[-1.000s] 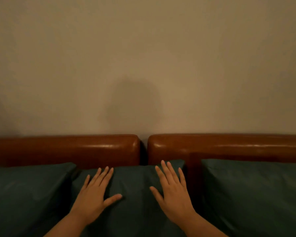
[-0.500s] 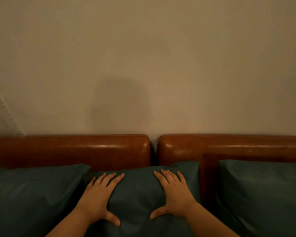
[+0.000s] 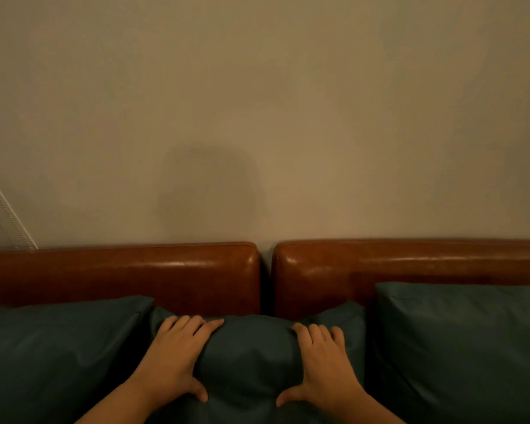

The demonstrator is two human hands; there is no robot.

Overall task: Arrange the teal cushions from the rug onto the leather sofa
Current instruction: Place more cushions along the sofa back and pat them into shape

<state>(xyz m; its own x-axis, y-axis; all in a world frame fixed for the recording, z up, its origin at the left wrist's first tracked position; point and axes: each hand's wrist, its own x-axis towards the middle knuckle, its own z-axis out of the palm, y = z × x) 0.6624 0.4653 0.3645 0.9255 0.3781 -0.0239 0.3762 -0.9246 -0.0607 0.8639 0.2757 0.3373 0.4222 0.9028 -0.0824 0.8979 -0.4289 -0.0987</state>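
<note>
- The middle teal cushion (image 3: 251, 356) bulges, plump and creased, against the leather sofa (image 3: 135, 270).
- The left hand (image 3: 175, 359) and right hand (image 3: 322, 362) clasp it, fingers curled over its top.

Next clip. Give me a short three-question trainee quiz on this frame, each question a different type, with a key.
1. Multiple choice: how many teal cushions show on the leather sofa? A two, B three, C five.
2. True or false: the left hand and the right hand both grip the middle cushion.
3. Fill in: the middle cushion sits in front of the ___ between the two backrest sections.

Key
1. B: left cushion, middle cushion, right cushion.
2. True: fingers curl over its top edge, thumbs press its front.
3. gap
</note>
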